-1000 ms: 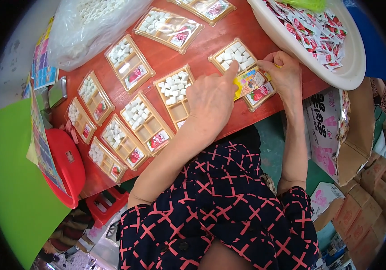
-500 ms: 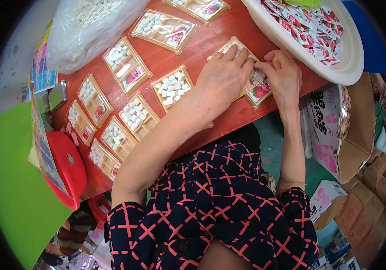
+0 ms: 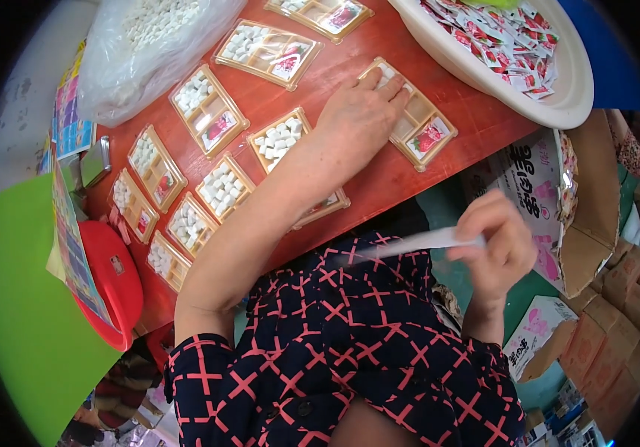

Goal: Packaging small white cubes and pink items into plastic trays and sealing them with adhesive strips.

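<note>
Divided tray (image 3: 418,110) lies on the table (image 3: 476,104), right side; left hand (image 3: 361,115), unclenched, rests across its far end, apparently steadying it. Right hand (image 3: 495,242) pinches a blurred white strip (image 3: 429,240), nearer, clear of it.

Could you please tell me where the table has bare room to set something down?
The red table is bare between the white basin and the tray under the left hand, and between that tray and the left forearm toward the near edge. Its left side is crowded with other trays.
</note>
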